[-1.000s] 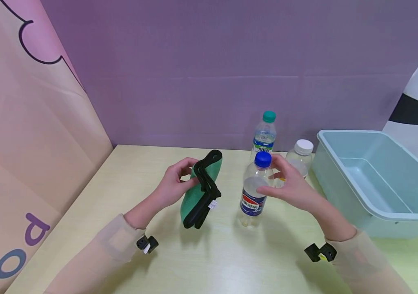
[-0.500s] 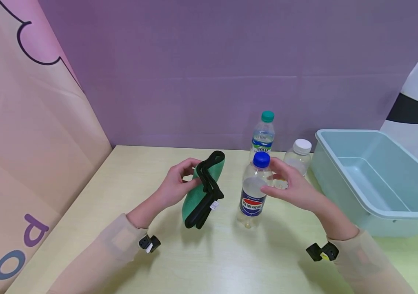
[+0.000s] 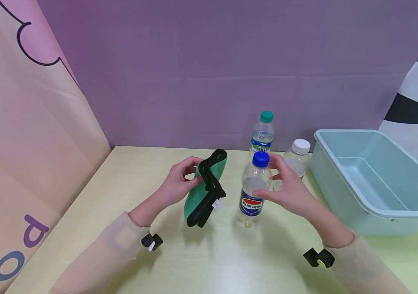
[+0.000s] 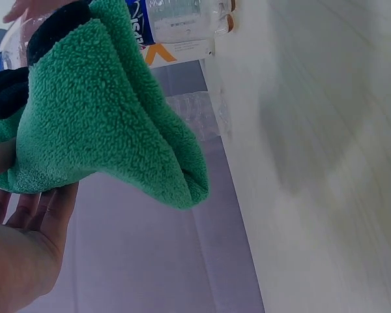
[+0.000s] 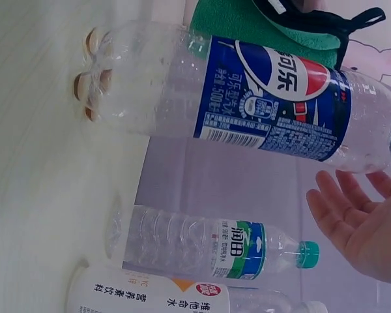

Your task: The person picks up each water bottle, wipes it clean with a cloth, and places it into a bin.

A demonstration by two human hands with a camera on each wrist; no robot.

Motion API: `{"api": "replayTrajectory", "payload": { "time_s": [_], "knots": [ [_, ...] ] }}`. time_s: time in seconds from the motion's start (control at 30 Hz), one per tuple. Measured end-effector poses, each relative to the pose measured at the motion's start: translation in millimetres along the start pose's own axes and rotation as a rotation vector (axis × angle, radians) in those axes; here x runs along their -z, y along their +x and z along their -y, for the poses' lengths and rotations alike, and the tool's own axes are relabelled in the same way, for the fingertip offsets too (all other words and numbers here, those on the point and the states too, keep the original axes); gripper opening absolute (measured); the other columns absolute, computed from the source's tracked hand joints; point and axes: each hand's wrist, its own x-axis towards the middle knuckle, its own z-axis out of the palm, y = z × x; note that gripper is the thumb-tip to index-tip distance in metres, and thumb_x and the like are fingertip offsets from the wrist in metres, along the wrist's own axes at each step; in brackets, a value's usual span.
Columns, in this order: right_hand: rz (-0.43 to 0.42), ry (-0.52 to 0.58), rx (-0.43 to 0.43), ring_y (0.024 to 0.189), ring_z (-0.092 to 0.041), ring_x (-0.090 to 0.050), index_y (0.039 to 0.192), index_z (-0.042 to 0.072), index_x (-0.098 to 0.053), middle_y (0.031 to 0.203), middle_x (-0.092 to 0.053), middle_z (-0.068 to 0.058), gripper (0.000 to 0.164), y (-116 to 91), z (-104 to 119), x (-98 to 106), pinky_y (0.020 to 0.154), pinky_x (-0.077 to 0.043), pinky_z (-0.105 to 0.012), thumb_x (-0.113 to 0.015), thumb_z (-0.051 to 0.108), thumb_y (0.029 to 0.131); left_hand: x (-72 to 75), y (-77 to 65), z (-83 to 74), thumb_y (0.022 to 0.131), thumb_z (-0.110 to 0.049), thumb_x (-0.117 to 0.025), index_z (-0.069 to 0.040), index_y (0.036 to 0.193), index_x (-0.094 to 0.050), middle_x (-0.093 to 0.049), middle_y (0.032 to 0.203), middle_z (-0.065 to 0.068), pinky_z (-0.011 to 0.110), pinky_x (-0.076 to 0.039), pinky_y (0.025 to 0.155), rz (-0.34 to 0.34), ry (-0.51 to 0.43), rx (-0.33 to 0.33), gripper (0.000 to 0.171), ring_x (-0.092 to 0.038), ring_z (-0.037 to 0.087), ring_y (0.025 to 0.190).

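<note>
Left hand [image 3: 174, 185] grips a folded green terry cloth with black trim [image 3: 194, 199], thumb near side, fingers far side; I see it held up off the pale wood-look table [image 3: 209, 265], left of the bottles. Small white tag [image 3: 216, 203] on the trim. Right hand [image 3: 293, 192]: thumb and fingers spread apart around the right side of a clear plastic bottle with blue cap and blue label [image 3: 251, 204], not closed on it; contact I can't tell. That bottle stands upright on the table, right of the cloth, well apart from it in my head view. Far behind it, upright: a clear plastic bottle with green cap [image 3: 262, 135]. To the right, a clear plastic bottle with white cap [image 3: 297, 160], partly behind the right hand. Far right: pale blue rectangular plastic tub [image 3: 335, 177]. Purple backdrop [image 3: 179, 73] behind.
</note>
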Motion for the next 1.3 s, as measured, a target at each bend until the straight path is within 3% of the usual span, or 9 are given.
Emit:
{"api": "replayTrajectory", "payload": {
  "time_s": [0.33, 0.67, 0.9, 1.13, 1.3],
  "knots": [
    [-0.056, -0.027, -0.026, 0.115, -0.030, -0.047, 0.136, 0.002, -0.037, 0.124, -0.053, -0.014, 0.075, 1, -3, -7, 0.089, -0.045, -0.045, -0.082, 0.020, 0.079, -4.8, 2.1, 0.0, 0.090, 0.008, -0.060, 0.002, 0.117, -0.060, -0.063, 0.104, 0.013, 0.031, -0.055, 0.075, 0.008, -0.006, -0.004, 0.028, -0.061, 0.026, 0.092],
    [0.008, 0.023, 0.068, 0.113, -0.029, -0.049, 0.132, 0.000, -0.042, 0.120, -0.055, -0.014, 0.063, 4, -13, 0, 0.089, -0.045, -0.047, -0.078, 0.013, 0.082, -5.1, 4.1, -4.9, 0.089, 0.009, -0.059, 0.003, 0.117, -0.059, -0.063, 0.105, 0.014, 0.031, -0.055, 0.075, 0.009, -0.015, -0.027, 0.028, -0.062, 0.027, 0.092],
    [0.053, 0.021, 0.088, 0.112, -0.030, -0.052, 0.133, 0.000, -0.045, 0.120, -0.057, -0.015, 0.061, 6, -15, 4, 0.089, -0.047, -0.052, -0.077, 0.012, 0.083, -6.8, 6.8, -9.3, 0.090, 0.008, -0.060, 0.003, 0.117, -0.059, -0.063, 0.104, 0.014, 0.034, -0.055, 0.075, 0.038, -0.030, -0.051, 0.028, -0.062, 0.026, 0.092],
    [0.081, -0.010, 0.108, 0.113, -0.034, -0.055, 0.136, -0.002, -0.045, 0.124, -0.058, -0.018, 0.062, 5, -16, 10, 0.089, -0.050, -0.045, -0.076, 0.012, 0.084, -11.9, 18.8, -20.4, 0.090, 0.006, -0.062, 0.002, 0.117, -0.060, -0.064, 0.104, 0.013, 0.035, -0.056, 0.073, 0.053, -0.026, -0.078, 0.028, -0.064, 0.025, 0.092],
    [0.079, 0.042, 0.104, 0.115, -0.036, -0.056, 0.131, -0.003, -0.044, 0.127, -0.056, -0.019, 0.059, 5, -15, 12, 0.091, -0.048, -0.050, -0.076, 0.008, 0.084, -22.0, 31.4, -30.8, 0.089, 0.007, -0.062, 0.002, 0.118, -0.060, -0.063, 0.104, 0.013, 0.035, -0.056, 0.073, 0.090, -0.019, -0.098, 0.029, -0.063, 0.025, 0.093]
  ]
}}
